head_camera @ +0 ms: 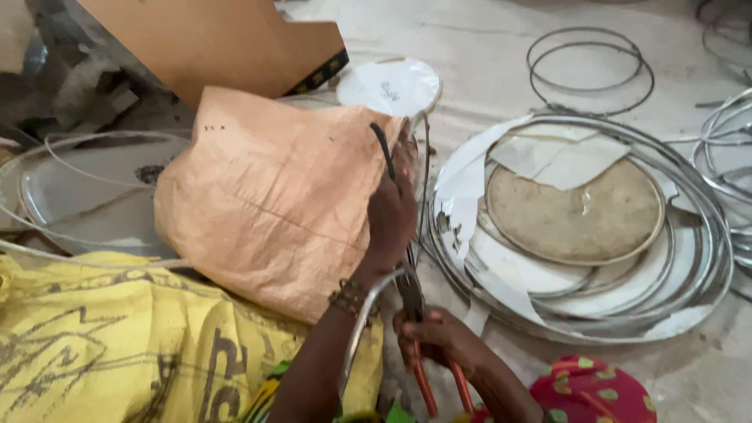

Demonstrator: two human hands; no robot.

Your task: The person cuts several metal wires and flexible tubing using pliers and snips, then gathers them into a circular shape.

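My left hand (389, 223) grips the edge of a round frame wrapped in tan paper (274, 196), pinching a dark strip against it. My right hand (439, 338) is closed around pliers with orange-red handles (439, 384), whose jaws (410, 294) sit on a thin metal ring (364, 313) just below my left wrist. Bead bracelets circle that wrist. The far side of the wrapped frame is hidden by the paper.
A stack of metal rings and round plates with torn white paper (580, 227) lies on the floor to the right. Loose wire rings (589, 70) lie beyond it. A yellow printed sack (117, 345) covers my lap; a white disc (389, 84) sits behind.
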